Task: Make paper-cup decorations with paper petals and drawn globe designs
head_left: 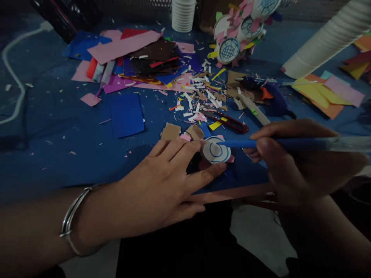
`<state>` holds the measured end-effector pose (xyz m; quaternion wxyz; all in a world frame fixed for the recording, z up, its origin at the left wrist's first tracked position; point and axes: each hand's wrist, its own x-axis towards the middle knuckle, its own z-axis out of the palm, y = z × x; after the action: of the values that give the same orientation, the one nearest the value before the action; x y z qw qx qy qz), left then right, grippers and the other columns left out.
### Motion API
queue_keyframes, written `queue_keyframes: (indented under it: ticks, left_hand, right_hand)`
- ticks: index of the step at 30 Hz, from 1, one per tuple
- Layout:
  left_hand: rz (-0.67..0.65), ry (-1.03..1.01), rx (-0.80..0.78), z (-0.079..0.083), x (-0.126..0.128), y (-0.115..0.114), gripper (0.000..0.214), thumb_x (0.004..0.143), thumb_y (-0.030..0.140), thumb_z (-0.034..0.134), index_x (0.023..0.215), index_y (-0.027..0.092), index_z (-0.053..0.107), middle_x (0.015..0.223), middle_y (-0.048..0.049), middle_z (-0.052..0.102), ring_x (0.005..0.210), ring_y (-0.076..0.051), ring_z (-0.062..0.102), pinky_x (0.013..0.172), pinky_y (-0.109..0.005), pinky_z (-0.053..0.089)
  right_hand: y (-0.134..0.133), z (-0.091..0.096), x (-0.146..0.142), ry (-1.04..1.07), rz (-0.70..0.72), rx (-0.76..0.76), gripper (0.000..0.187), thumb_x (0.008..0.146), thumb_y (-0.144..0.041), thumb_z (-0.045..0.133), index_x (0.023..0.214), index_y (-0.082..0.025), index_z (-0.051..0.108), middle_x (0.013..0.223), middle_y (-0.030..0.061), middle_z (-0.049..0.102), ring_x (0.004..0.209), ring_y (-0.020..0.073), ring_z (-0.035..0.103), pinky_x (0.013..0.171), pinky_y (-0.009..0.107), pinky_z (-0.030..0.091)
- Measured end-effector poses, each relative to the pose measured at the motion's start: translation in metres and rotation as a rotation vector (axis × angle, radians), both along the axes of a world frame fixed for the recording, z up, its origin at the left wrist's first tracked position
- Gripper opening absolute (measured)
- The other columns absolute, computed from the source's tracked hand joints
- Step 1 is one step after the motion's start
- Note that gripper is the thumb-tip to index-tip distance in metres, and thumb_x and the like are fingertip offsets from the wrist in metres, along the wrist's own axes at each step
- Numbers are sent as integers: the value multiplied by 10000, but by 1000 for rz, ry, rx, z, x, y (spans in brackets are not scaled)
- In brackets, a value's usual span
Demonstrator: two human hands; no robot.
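A small white paper cup (216, 150), its round face up with blue rings drawn on it and pink paper bits at its edge, sits near the table's front edge. My left hand (174, 173) steadies it between two fingertips, one at its left side and one at its near side; the thumb is apart. My right hand (292, 162) grips a blue marker (301, 144), held nearly level, its tip on the drawn face. Torn brown cardboard (171, 131) lies just beyond my left fingers. Dark red thread snips (228, 120) rest behind the cup.
Coloured paper sheets (150, 54) and scraps (191, 96) cover the back middle. A blue card (127, 115) lies left. Decorated cups (229, 50), a cup stack (183, 15) and a long tilted stack (327, 42) stand behind. A glue gun (274, 96) and sticky notes (327, 92) lie right.
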<state>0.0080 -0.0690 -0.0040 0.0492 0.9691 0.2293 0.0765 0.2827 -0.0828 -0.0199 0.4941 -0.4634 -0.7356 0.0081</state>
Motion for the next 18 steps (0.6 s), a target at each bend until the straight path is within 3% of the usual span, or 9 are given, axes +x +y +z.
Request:
queue_keyframes:
  ticks: [6, 18]
  left_hand:
    - [4, -10, -9, 0, 0, -1, 721, 1030, 539, 667, 1675, 309, 439, 1638, -227, 460, 1524, -438, 434, 1178, -622, 449]
    - [2, -3, -7, -1, -1, 0, 708, 1054, 542, 620, 1689, 304, 415, 1650, -229, 441, 1545, -431, 410, 1187, -620, 438]
  right_hand:
    - [-1, 1, -1, -44, 45, -22, 99, 907, -188, 767, 981, -254, 775, 865, -41, 780, 578, 102, 645, 448, 266, 482]
    - [0, 0, 1, -41, 115, 1, 175, 860, -139, 782, 1003, -240, 788, 886, -30, 798, 564, 104, 646, 512, 246, 584]
